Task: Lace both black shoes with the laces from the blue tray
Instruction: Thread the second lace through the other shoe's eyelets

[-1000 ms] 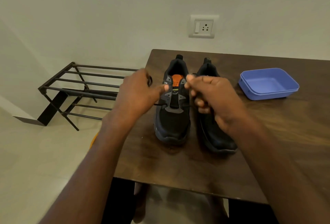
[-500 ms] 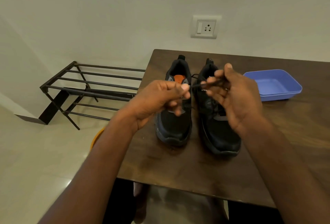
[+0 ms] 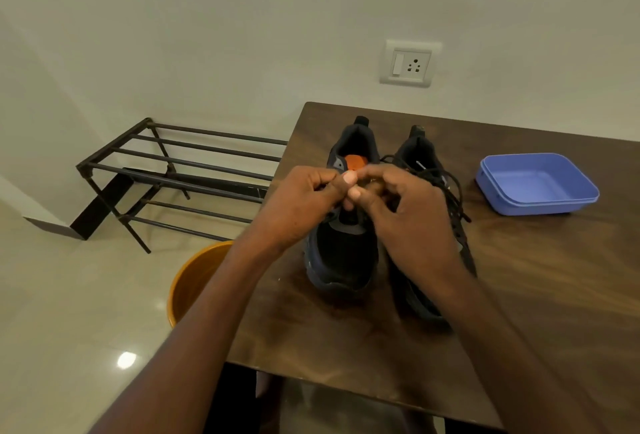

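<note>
Lengthwise, both black shoes [image 3: 341,253], toes toward the person.

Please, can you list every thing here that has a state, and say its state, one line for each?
Left shoe: upright on the table, lacing unfinished.
Right shoe: upright, laced, lace ends loose.
Blue tray: open, nothing in it.
Left hand: fingers curled, pinching over the left shoe; the lace itself is hidden.
Right hand: fingers curled, pinching beside the left hand.
Wall switch: position unclear.
</note>
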`<state>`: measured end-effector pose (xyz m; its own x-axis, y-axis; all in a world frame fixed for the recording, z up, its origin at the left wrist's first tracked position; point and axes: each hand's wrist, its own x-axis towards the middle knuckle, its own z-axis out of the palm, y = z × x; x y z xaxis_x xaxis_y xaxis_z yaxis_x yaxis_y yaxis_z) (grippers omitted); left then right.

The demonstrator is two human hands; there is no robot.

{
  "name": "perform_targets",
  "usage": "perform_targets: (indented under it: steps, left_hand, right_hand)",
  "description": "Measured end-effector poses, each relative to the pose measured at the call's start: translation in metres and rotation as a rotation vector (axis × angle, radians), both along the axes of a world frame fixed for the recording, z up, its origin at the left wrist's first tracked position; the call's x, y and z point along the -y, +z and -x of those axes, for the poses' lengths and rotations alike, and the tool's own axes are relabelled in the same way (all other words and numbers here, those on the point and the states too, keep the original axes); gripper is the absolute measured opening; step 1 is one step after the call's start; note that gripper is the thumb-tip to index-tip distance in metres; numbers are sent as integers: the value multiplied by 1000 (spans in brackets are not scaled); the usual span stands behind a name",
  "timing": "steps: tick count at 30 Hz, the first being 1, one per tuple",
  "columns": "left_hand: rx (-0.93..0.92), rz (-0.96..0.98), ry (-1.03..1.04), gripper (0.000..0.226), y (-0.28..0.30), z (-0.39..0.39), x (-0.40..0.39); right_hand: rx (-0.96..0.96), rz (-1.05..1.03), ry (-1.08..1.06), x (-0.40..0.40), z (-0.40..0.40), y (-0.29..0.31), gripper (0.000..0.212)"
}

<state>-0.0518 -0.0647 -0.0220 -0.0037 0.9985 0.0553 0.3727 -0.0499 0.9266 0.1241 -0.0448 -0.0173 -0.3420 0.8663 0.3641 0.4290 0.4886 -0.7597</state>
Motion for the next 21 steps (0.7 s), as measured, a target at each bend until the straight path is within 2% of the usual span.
perform_targets:
  steps: [3,6,12,15,18,21]
  left_hand:
    - [-57,1,-13,43,-4,2,-3]
    - [-138,-19,-5,39,-13,7,-7]
    - [-119,-113,259,28,-15,11,-8]
    - [-256,-9,285,15,-22,7,-8]
    - [-300,123,238,23,-25,2,-7]
    - [-343,137,262,28,-22,-2,-6]
  right_hand:
    - [2,28,-22,-2,5,-10,15]
    - [57,3,-75,-8,5,-12,13]
    - [35,104,-202,-18,0,-18,21]
    - [71,80,-199,-18,3,-21,15]
    - [159,18,-166,-22,6,-24,14]
    - [316,-3,-112,-26,8,-26,20]
